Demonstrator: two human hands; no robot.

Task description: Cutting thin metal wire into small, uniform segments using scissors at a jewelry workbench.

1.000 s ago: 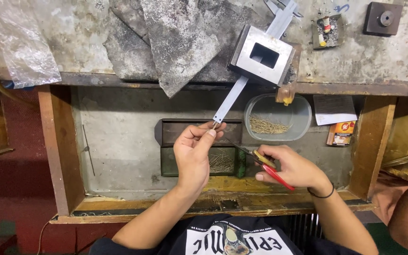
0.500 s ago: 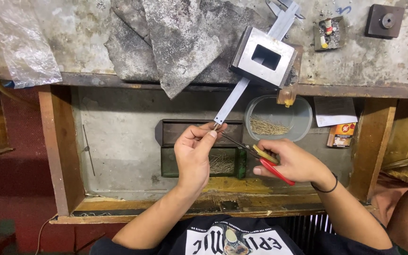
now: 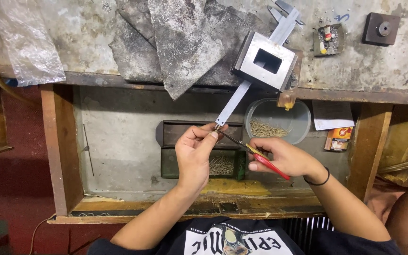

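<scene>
Left hand (image 3: pixel 195 152): pinched a thin pin (image 3: pixel 216 127), apparently metal, at its fingertips, above the green tray (image 3: pixel 166 163).
Pin: looked light, stiff and easily dropped; best held near its middle.
Pliers (image 3: pixel 256 154): red-handled, tips touching the pin just beside the left fingertips.
Right hand (image 3: pixel 282 158): closed around the plier handles.
Clear tub (image 3: pixel 298 118): held similar pins, near the right hand.

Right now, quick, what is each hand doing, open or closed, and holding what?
Left hand: fingertips pinched shut on something too small to identify, at the plier tips.
Right hand: closed on the red-handled pliers.
</scene>
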